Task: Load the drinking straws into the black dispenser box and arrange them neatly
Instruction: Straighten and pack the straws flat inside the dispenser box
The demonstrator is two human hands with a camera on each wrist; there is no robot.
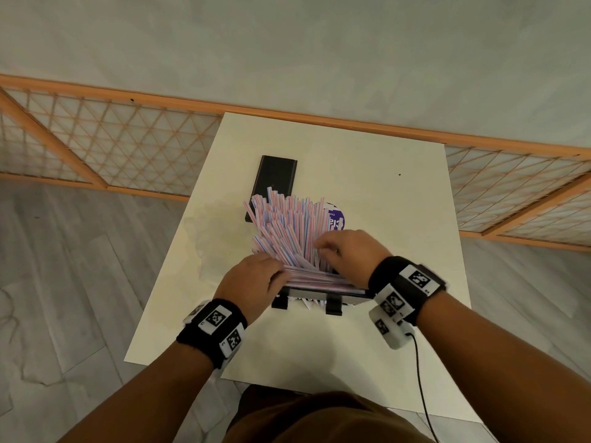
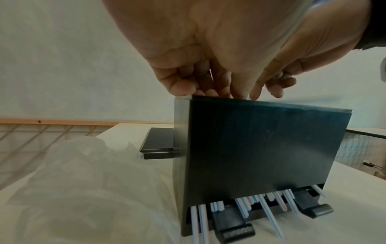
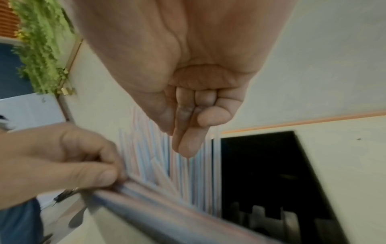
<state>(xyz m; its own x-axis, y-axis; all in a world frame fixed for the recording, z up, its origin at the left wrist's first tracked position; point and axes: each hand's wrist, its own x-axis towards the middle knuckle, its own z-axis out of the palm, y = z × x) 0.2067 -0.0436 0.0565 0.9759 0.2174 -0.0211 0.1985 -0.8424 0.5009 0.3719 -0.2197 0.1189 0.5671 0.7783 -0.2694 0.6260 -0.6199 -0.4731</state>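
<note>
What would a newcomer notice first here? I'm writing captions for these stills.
First, the striped straws fanning upward from the black dispenser box at the table's middle. Next, the left hand and right hand working among them at the box's top. Behind lies a flat black lid.

Clear plastic bag (image 2: pixel 69 173) lies on white table (image 1: pixel 367 174).

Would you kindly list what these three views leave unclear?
- Head view: the black dispenser box interior, hidden by the striped drinking straws and both hands.
- Head view: the purple label, cut off by straws.
- Right wrist view: the right hand contact with the straws, blurred.
</note>
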